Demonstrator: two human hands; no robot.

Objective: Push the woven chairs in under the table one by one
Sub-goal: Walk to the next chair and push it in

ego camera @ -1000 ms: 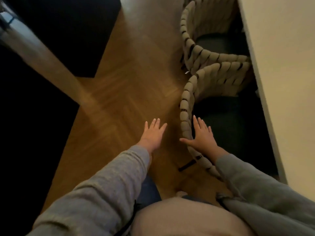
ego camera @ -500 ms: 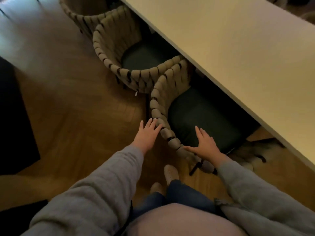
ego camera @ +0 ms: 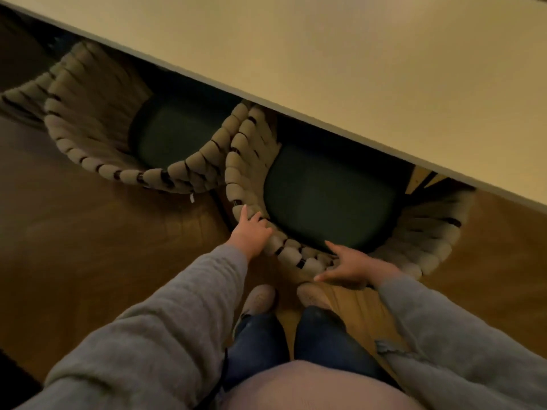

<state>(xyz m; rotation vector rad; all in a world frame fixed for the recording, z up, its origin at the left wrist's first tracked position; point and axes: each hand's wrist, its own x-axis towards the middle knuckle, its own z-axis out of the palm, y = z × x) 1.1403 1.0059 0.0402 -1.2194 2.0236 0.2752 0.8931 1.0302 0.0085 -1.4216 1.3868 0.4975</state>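
A woven chair [ego camera: 426, 241] with a beige rope backrest and dark green seat stands straight in front of me, its front part under the pale table [ego camera: 355, 69]. My left hand [ego camera: 250, 232] lies on the left curve of its back rim, fingers over the ropes. My right hand [ego camera: 352, 267] presses against the rear of the same rim, fingers spread, thumb on the outside. A second woven chair [ego camera: 88, 128] sits to the left, touching the first one and also partly under the table.
Wooden parquet floor [ego camera: 103, 247] spreads to the left and behind the chairs. My two feet in light shoes [ego camera: 260, 297] stand right behind the near chair. The table edge runs diagonally from upper left to lower right.
The view has swung round to face the table squarely. My left hand went from hovering over the floor onto the chair's rim; my right hand stayed on the backrest.
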